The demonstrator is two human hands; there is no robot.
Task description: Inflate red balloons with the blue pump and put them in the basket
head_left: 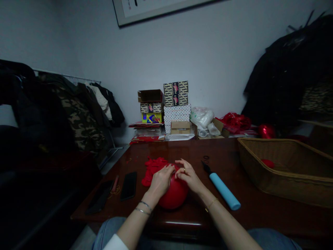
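Note:
A blown-up red balloon rests on the dark wooden table in front of me. My left hand and my right hand are both on its top, fingers pinched together at the balloon's neck. A heap of flat red balloons lies just behind my left hand. A light blue hand pump with a black nozzle lies to the right of my right hand.
Two dark phones and a pink pen lie on the left. A wicker basket with something red in it stands at the right. Boxes, bags and red items line the wall. Clothes hang on both sides.

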